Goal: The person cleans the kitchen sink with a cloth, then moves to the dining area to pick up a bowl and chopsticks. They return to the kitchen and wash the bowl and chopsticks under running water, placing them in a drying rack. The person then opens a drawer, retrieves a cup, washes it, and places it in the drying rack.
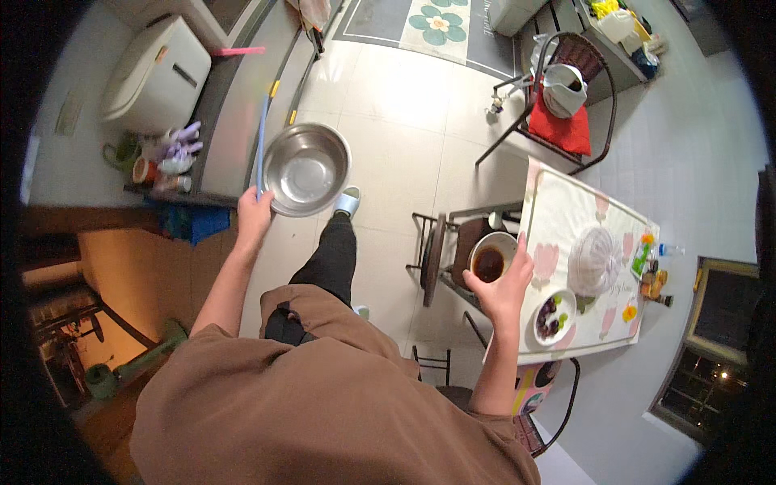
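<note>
My left hand [254, 213] grips the near rim of a stainless steel basin [306, 168] together with a thin blue stick-like thing [262, 145] that points away from me. The basin looks empty and hangs over the tiled floor. On the right, my right hand [502, 276] holds a white bowl [478, 257] of dark brown liquid [488, 263] by its rim, fingers spread around the side. The bowl is beside the left edge of a table. Closest to that hand on the table is a white plate [554, 341] with green and dark purple grapes [548, 318].
The table [567, 188] has a patterned cover, a ribbed clear cover [594, 260] and small items along its far side. Stools [431, 260] stand left of it. A metal-framed chair [612, 103] holds a red cushion [564, 130]. A dark-edged counter [227, 121] runs along the left.
</note>
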Tool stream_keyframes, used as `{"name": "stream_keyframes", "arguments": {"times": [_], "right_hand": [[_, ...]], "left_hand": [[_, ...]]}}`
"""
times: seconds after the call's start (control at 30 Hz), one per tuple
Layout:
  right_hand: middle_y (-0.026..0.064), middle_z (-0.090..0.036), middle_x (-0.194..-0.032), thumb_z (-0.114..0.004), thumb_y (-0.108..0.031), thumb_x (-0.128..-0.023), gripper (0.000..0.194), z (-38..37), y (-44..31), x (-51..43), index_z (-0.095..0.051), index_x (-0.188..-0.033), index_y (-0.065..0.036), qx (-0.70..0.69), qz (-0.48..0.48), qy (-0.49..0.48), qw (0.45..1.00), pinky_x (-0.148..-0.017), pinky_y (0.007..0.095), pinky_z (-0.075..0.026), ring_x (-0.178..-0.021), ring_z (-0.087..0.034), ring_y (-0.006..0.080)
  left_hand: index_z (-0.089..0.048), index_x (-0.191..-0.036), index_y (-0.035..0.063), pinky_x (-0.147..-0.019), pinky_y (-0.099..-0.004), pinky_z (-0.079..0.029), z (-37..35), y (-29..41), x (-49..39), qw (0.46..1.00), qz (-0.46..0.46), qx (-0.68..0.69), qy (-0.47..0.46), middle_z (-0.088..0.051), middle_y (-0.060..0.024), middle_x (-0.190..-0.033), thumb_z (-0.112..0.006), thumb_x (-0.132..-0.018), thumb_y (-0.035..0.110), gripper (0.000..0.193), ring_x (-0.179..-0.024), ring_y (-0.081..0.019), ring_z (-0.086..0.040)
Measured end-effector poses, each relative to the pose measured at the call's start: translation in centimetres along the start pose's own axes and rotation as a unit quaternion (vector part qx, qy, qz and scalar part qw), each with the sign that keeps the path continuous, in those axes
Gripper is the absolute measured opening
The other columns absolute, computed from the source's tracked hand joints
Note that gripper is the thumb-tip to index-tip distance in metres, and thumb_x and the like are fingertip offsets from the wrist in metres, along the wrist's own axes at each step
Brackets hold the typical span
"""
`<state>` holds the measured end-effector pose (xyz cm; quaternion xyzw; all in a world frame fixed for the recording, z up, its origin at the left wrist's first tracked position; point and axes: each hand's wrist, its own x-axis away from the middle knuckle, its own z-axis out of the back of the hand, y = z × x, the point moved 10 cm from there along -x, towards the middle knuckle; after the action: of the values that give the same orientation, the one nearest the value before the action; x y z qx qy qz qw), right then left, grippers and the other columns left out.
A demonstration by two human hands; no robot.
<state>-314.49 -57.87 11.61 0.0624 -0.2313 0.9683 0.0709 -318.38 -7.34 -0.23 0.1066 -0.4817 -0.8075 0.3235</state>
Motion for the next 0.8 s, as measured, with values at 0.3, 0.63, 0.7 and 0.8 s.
{"name": "stream_keyframes", "arguments": {"times": [0.3,0.63,0.7,0.8], "right_hand": [[0.0216,-0.034,-0.119,-0.078,-0.024,-0.052,0.106,-1.0,-13.8,-22.8,-0.017,-0.138,-0.011,0.014,-0.025,0.079,0.996,-0.098,0.0453,-0.029,-0.112,-0.033,0.0381],[0.0227,-0.034,-0.117,-0.077,-0.028,-0.052,0.105,0.9,-23.8,-54.7,-0.018,-0.137,-0.009,0.006,0.011,0.134,0.991,-0.095,0.0459,-0.029,-0.11,-0.033,0.0374],[0.0234,-0.034,-0.118,-0.077,-0.028,-0.051,0.106,1.7,-25.5,-62.6,-0.017,-0.137,-0.011,0.012,0.008,0.132,0.991,-0.096,0.0463,-0.03,-0.11,-0.034,0.0379],[0.0247,-0.032,-0.12,-0.076,-0.03,-0.051,0.106,3.3,-28.3,-74.5,-0.016,-0.137,-0.012,0.024,-0.018,0.11,0.993,-0.096,0.0466,-0.03,-0.112,-0.033,0.0398]], "left_hand": [[-0.057,-0.082,-0.0022,-0.056,-0.0254,-0.037,-12.7,11.1,-25.0,0.984,0.049,0.111,-0.128,-0.05,0.0013,-0.065,-0.054,-0.079,0.014,0.017,-0.061,-0.0076,-0.044],[-0.045,-0.064,0.0079,-0.03,-0.0219,-0.019,-26.9,32.2,-56.1,0.906,0.167,0.225,-0.317,-0.039,0.0018,-0.05,-0.053,-0.076,0.017,0.017,-0.033,-0.0062,-0.03],[-0.044,-0.064,0.0087,-0.029,-0.0206,-0.02,-29.1,39.1,-64.8,0.905,0.121,0.227,-0.339,-0.038,0.0016,-0.049,-0.053,-0.076,0.017,0.017,-0.032,-0.0052,-0.029],[-0.048,-0.069,0.0071,-0.027,-0.0175,-0.02,-32.5,49.4,-75.9,0.835,0.155,0.326,-0.415,-0.042,0.0,-0.051,-0.049,-0.081,0.014,0.014,-0.031,-0.004,-0.029]]}}
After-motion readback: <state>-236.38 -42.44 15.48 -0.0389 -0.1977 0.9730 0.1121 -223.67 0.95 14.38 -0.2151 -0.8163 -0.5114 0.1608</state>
